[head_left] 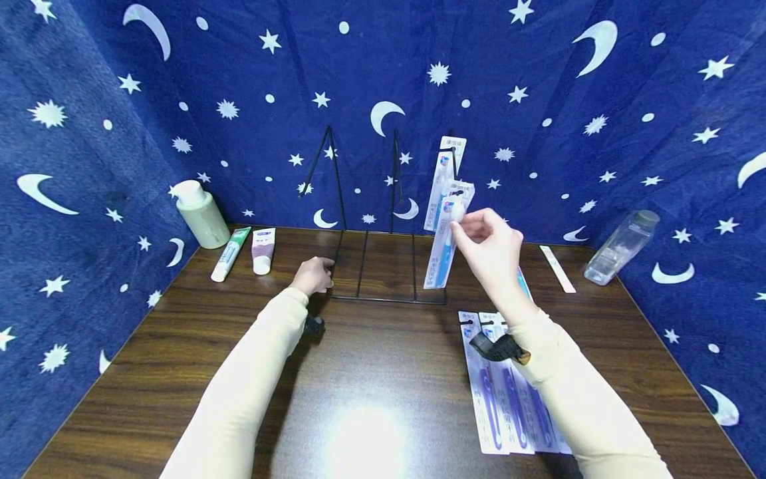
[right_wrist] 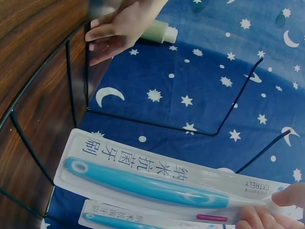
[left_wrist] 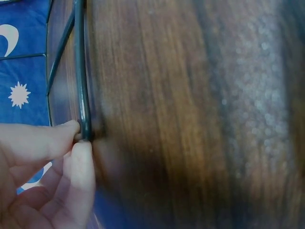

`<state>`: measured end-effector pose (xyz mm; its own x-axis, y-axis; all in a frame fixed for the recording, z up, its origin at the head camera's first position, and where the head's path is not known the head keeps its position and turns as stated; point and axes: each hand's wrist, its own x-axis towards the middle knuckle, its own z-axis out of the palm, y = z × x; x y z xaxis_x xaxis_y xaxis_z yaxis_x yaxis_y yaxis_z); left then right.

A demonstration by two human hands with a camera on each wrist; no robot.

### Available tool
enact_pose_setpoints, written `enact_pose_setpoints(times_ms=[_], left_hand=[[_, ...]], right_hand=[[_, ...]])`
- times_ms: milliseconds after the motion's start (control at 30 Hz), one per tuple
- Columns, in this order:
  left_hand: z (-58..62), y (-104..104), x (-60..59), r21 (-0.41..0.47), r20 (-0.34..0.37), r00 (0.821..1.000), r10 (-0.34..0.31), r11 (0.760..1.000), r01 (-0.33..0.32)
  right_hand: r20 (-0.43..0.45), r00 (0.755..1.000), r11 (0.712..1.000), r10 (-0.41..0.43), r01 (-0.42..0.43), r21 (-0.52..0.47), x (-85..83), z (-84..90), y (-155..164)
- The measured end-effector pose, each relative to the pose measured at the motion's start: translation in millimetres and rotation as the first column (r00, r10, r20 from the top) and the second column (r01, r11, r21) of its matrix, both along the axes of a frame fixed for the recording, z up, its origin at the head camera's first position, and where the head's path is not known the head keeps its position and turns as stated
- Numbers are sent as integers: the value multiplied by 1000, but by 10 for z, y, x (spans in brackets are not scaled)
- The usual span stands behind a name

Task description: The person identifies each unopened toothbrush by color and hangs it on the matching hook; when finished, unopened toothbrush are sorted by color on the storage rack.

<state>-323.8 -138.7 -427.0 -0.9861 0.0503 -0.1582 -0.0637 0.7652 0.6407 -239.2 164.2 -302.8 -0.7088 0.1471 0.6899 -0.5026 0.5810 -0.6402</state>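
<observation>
Dark wood-grain desk (head_left: 383,372); thin black wire rack (head_left: 383,266) near back edge. Left hand (head_left: 312,275) pinches rack's front-left corner. Right hand (head_left: 491,246) pinches top of flat plastic toothbrush pack (head_left: 444,239), blue brush, held at rack's right hook.

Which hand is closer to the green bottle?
Left. The left hand grips the wire rack, right of the green bottle. The right hand pinches a toothbrush pack, much farther right.
</observation>
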Motion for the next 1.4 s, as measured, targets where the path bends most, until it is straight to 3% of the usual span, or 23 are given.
enact_pose_setpoints(times_ms=[300,467,800,1400], left_hand=[[-17,-27,8,2,12,1000,11,1000,-12],[-28,-18,17,40,18,1000,19,999,-20],[-46,-13,10,32,27,999,22,999,-23],[-53,14,-19,6,3,1000,27,1000,-27]], right_hand=[[55,998,1000,-22,21,18,-285,14,-37],[66,996,997,-64,61,37,-504,24,-32],[84,986,987,-143,135,91,-889,39,25],[81,983,981,-168,158,111,-1202,117,30]])
